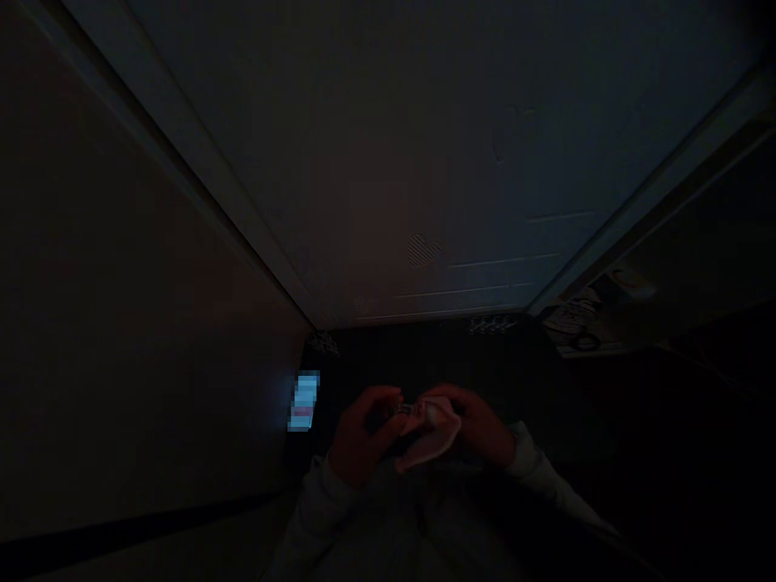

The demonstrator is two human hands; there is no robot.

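Observation:
The scene is very dark and details are faint. My left hand point(364, 428) is closed, its thumb and fingers pinching a small shiny object point(407, 409) whose kind I cannot make out. My right hand point(482, 424) is closed on a light pinkish cloth point(435, 440), which hangs down below the fingers. The cloth meets the shiny object between the two hands, low in the middle of the view, over a dark surface point(400, 352).
A lit screen point(304, 400), blurred out, stands to the left of my hands. Clusters of small shiny things lie at the back left point(323, 343) and back right point(492, 325) of the dark surface. A pale panel with a heart shape point(423, 250) rises behind; a wall point(151, 323) stands left.

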